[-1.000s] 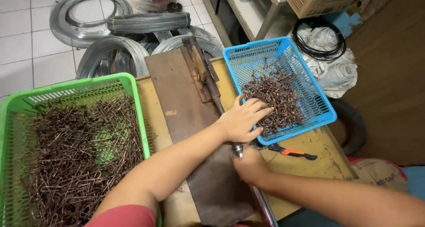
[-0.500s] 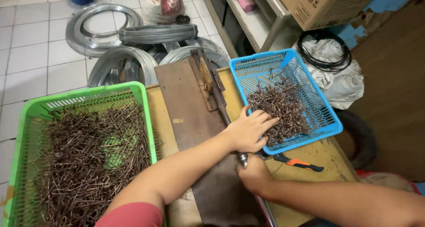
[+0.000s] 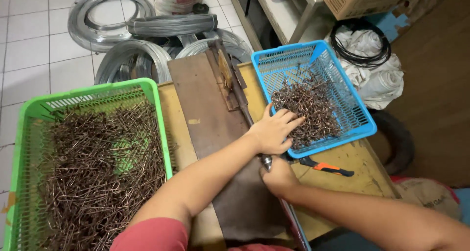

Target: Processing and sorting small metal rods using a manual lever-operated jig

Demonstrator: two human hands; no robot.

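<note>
Since half a second ago my left hand (image 3: pixel 274 129) has slid further over the near rim of the blue plastic mesh basket (image 3: pixel 352 92) and now lies spread, fingers loose, on the tangled heap of brown bent-wire pieces (image 3: pixel 308 106), gripping none that I can make out. My right hand (image 3: pixel 278 175) stays clenched round the grey metal lever handle (image 3: pixel 267 161), which runs away from me along the brown steel bending jig (image 3: pixel 205 97). I judge these pieces light, stiff and prone to snag, best pinched singly by a straight leg; heaped, they share no common direction.
</note>
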